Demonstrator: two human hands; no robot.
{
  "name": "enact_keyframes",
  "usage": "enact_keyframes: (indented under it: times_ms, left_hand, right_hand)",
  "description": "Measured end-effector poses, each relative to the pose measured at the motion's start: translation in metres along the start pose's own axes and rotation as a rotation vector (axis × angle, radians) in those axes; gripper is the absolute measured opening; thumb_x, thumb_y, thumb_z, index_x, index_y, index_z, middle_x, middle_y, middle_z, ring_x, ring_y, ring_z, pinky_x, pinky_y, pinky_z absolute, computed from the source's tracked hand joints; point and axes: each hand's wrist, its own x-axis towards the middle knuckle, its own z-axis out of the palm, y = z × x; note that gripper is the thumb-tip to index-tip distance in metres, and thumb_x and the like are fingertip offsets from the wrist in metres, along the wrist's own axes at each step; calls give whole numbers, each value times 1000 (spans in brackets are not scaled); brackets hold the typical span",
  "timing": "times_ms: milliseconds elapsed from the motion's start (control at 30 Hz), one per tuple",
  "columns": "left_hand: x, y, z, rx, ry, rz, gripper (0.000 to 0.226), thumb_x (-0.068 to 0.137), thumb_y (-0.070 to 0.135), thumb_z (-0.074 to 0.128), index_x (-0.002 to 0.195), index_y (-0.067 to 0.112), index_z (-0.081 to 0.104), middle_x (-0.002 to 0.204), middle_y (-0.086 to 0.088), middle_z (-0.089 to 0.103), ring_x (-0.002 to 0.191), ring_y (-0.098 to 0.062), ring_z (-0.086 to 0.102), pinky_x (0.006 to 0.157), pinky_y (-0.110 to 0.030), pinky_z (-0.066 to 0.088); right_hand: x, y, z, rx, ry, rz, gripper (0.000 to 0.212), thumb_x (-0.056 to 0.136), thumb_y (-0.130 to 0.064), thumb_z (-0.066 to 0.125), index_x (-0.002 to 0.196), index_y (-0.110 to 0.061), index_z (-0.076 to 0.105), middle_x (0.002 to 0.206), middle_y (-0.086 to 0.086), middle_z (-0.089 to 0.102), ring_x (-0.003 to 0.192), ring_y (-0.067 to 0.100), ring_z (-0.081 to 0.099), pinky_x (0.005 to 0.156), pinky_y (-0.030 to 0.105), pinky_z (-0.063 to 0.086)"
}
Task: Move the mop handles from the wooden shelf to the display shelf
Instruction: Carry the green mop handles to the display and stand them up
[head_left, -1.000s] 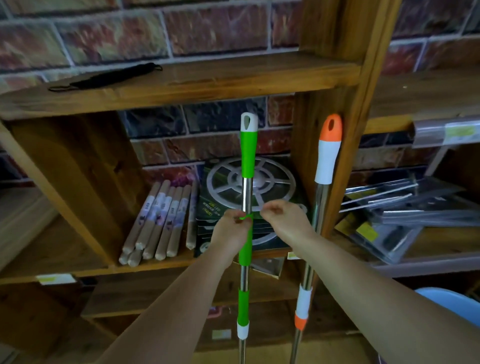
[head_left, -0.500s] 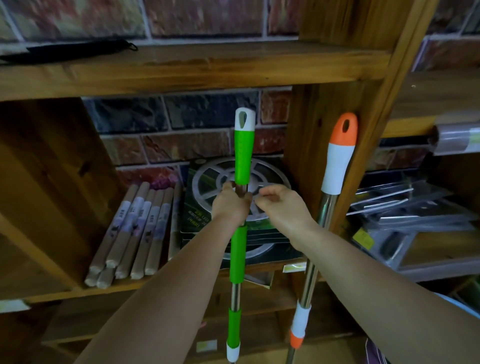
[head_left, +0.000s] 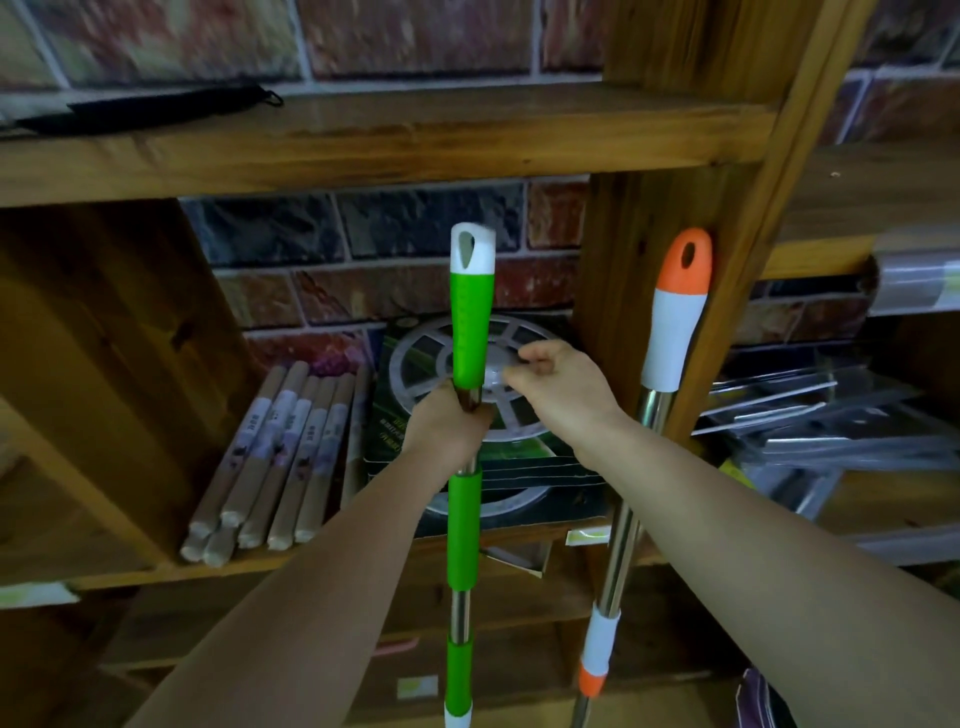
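Shelving in dark-stained wood (head_left: 363, 150) fills my view, a brick wall behind it, its thick upright post (head_left: 670, 130) running from one o'clock down toward centre. On the shelf board behind my hands sit a boxed reel-shaped item (head_left: 519, 447) and, at nine o'clock from it, a bundle of wooden sticks (head_left: 275, 467) with paper labels; clear plastic packs (head_left: 810, 431) lie at three o'clock, and a flat black strap (head_left: 140, 111) rests on the upper board at eleven o'clock.

Two mop handles stand nearly upright, long axes running twelve to six. I have the green mop handle (head_left: 470, 317) dead centre, free of the shelf, with my left hand (head_left: 447, 426) wrapped round its bare steel section just under the top green sleeve. The orange mop handle (head_left: 675, 322) leans its cap against the post at about two o'clock from my hands.

My right hand (head_left: 561, 387) grips nothing I can make out; its fingers are loosely curled just beside the green sleeve, between the two poles, and whether something small is pinched there I cannot tell.

That right hand is clearly the nearer one to the orange pole, which lies at its three o'clock, so I judge a sideways reach would take it. The display shelf is not in sight.
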Motion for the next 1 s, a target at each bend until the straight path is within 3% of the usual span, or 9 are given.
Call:
enact_keyframes:
  times_ms: [200, 333, 400, 567, 700, 800, 867, 1000]
  left_hand:
    - [-48, -5, -14, 2, -14, 31, 15, 91, 25, 53, 90, 11, 49, 68, 1, 47, 63, -16, 49, 50, -27, 32]
    - [-84, -5, -20, -40, -11, 32, 17, 90, 23, 53, 77, 16, 45, 65, 1, 45, 59, -14, 46, 51, -27, 33]
    - [-100, -5, -23, -61, -5, 37, 13, 90, 23, 53, 89, 10, 52, 72, -3, 51, 67, -19, 53, 59, -29, 37]
    - [-135, -12, -35, -59, -50, 71, 22, 92, 27, 53, 97, 5, 53, 69, 0, 47, 63, -15, 49, 58, -26, 37]
    - [-164, -24, -45, -104, -147, 134, 19, 91, 26, 53, 92, 8, 55, 70, 0, 47, 68, -17, 49, 67, -29, 38]
    - [-188, -33, -56, -149, -214, 177, 24, 92, 24, 52, 99, 2, 56, 81, -8, 53, 77, -22, 54, 71, -32, 41]
    - [-205, -37, -66, -175, -248, 218, 18, 92, 23, 52, 94, 6, 56, 83, -8, 55, 79, -21, 56, 75, -33, 44]
    - [-237, -44, -86, -171, -326, 264, 11, 90, 23, 56, 82, 18, 52, 70, 3, 49, 73, -14, 53, 75, -33, 43]
  right_hand:
    - [-27, -26, -6, 103, -92, -75, 52, 85, -27, 64, 131, -12, 47, 106, 0, 54, 109, 19, 55, 99, 34, 44]
    - [-51, -48, -2, 131, -197, -130, 48, 80, -27, 70, 124, -17, 53, 110, -2, 61, 102, 15, 58, 91, 32, 48]
    - [-64, -56, -1, 143, -205, -136, 44, 79, -27, 71, 119, -16, 56, 112, 1, 62, 103, 17, 59, 92, 35, 47]
    - [-102, -71, 3, 169, -218, -113, 29, 82, -16, 66, 109, -13, 54, 98, 5, 59, 91, 19, 57, 87, 37, 46]
    - [-140, -76, 10, 151, -186, -143, 10, 82, -9, 62, 83, -14, 53, 74, 2, 49, 70, 15, 48, 66, 30, 37]
    - [-170, -84, 18, 141, -133, -137, 24, 81, -5, 61, 65, -17, 46, 63, 0, 42, 61, 13, 41, 60, 29, 30]
    - [-189, -92, 23, 145, -114, -121, 29, 79, -3, 61, 59, -18, 46, 59, -2, 42, 59, 12, 41, 60, 29, 31]
    - [-226, -105, 29, 113, -96, -72, 22, 75, -3, 63, 62, -14, 50, 65, 3, 45, 64, 15, 45, 65, 29, 34]
